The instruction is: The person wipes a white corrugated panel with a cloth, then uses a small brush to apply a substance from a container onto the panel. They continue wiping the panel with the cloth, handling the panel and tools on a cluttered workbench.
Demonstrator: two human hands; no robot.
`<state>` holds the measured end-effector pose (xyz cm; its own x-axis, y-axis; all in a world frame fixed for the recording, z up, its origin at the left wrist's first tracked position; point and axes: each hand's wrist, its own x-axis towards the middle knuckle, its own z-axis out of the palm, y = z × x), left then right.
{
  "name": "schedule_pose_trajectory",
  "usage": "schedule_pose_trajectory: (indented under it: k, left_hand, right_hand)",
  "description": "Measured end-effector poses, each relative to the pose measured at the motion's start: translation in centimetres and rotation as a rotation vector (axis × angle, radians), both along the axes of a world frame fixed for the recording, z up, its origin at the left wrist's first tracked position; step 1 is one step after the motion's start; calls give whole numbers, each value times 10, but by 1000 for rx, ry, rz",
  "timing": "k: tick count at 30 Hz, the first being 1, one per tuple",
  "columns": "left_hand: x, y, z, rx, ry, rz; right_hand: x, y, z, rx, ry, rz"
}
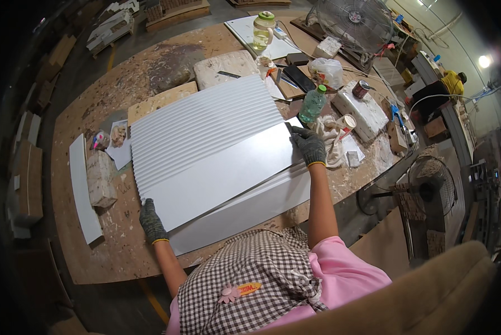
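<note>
A white panel (222, 176), ridged over its far part and smooth along its near part, lies in front of me on top of another white panel (245, 209). The two are slightly askew, with a dark gap between them. My left hand (153, 222), in a dark grey knit glove, grips the upper panel at its near left corner. At the right end my right hand (309, 146), gloved alike, has its fingers closed on that panel's edge. A small dark patch shows at its fingertips; I cannot tell whether it is a separate thing.
On the worn worktable (122, 245) stand a green-capped bottle (313, 104), a lidded jug (264, 30), a white-wrapped block (365, 111) and a large fan (353, 22). A narrow white strip (86, 190) lies at left. A person (448, 86) is at far right.
</note>
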<state>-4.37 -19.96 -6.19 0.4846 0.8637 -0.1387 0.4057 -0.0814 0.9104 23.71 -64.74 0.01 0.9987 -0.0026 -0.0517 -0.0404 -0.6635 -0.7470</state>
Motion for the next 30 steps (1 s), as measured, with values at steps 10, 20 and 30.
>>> schedule_pose_trajectory:
  k: [10,20,30]
  left_hand:
    - [3,-6,11,12,44,-32]
    - [2,-1,2,36,-24,-41]
    - [0,5,-4,46,34,-51]
  right_hand:
    - [-2,-3,5,37,51,31]
    - [-1,-3,9,36,-34,-117]
    - [10,-13,-13,-73,-85,-62]
